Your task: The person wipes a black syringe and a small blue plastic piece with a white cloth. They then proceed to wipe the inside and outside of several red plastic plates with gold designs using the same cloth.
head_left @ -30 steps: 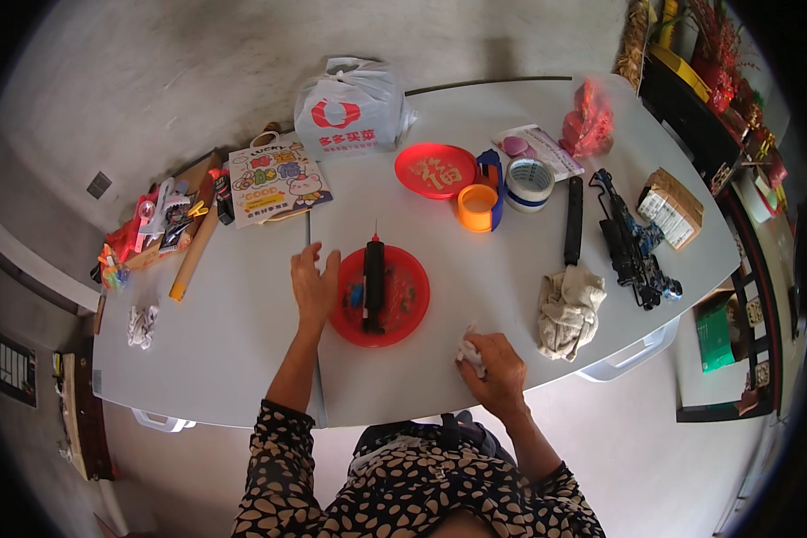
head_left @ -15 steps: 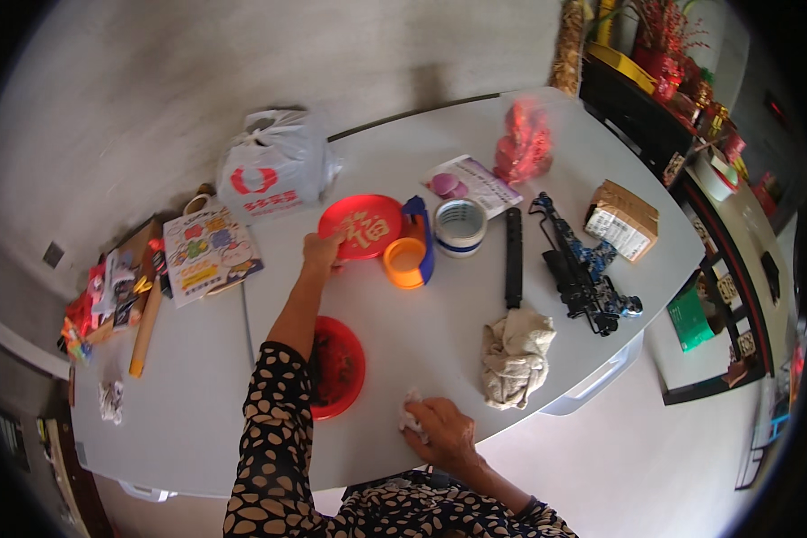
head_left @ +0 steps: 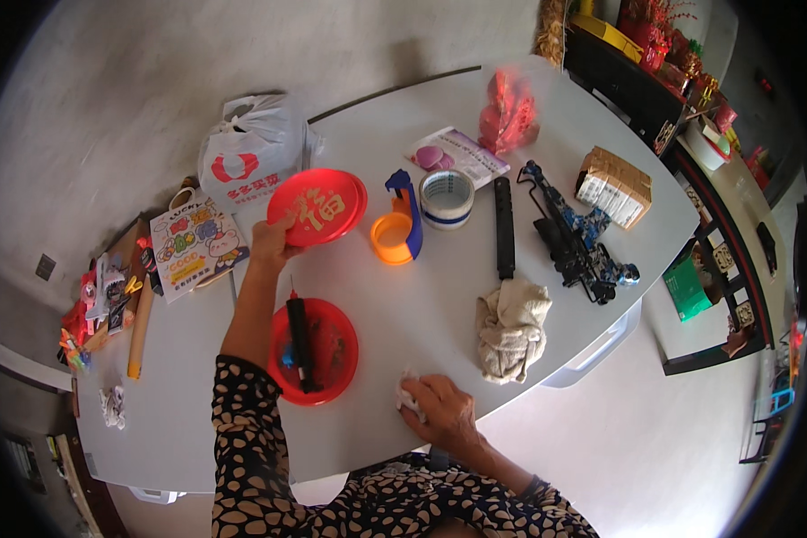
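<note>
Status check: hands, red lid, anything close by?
Left hand grips red lid, tilted up off table. Right hand on white wad at near edge. Tape dispenser just right of lid.

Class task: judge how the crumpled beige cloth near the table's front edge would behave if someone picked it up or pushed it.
The beige cloth lies in loose folds, so it would probably hang limp when lifted. Pushed, it likely bunches rather than slides whole. It looks light and unlikely to roll.

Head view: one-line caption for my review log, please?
Left hand grips a red lid on a grey table; right hand holds a white wad near a red dish.
</note>
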Tool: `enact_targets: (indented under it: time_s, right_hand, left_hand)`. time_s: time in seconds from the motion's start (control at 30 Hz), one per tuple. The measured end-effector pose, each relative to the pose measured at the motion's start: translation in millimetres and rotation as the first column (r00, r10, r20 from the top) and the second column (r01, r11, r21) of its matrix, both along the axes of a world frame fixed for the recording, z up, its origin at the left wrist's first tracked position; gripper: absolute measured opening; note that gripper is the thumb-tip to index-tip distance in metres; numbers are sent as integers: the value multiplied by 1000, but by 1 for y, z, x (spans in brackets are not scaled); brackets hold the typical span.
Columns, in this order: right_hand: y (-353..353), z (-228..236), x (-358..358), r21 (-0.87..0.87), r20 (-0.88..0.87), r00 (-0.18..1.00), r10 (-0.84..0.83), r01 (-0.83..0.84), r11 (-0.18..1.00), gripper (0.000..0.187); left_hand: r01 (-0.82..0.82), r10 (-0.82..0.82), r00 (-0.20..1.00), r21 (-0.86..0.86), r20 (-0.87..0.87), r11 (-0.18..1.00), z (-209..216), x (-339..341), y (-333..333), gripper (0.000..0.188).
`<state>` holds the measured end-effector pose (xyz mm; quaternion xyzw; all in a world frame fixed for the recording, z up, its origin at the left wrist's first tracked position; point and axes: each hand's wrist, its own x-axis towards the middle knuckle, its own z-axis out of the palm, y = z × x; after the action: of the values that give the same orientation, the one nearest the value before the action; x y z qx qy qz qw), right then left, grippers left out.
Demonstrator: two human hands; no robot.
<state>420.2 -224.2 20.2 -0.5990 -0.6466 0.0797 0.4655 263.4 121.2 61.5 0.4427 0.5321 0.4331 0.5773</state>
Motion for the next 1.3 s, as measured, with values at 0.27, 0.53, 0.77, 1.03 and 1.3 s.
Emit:
enact_targets:
  time_s: [0.27,0.53,0.77,1.03,1.3]
  right_hand:
    - [-8,-8,9,156,-32,995,92,-86,984,38]
    - [-49,-6,34,233,-102,993,66,-41,972,34]
    - [-51,11,68,87,-165,971,-172,188,978,32]
    - [-60,33,101,29,-171,956,-237,245,969,31]
    - [-13,24,113,-276,320,900,-297,389,879,62]
  left_hand:
    - [303,-303,953,151,-23,941,28,6,-138,31]
    - [284,-264,955,162,-131,945,4,41,-216,31]
    - [249,-133,939,362,-316,898,-60,34,-212,32]
    - [510,311,584,637,-750,578,-15,54,-245,46]
    - [549,359,452,572,-816,609,-32,72,-220,36]
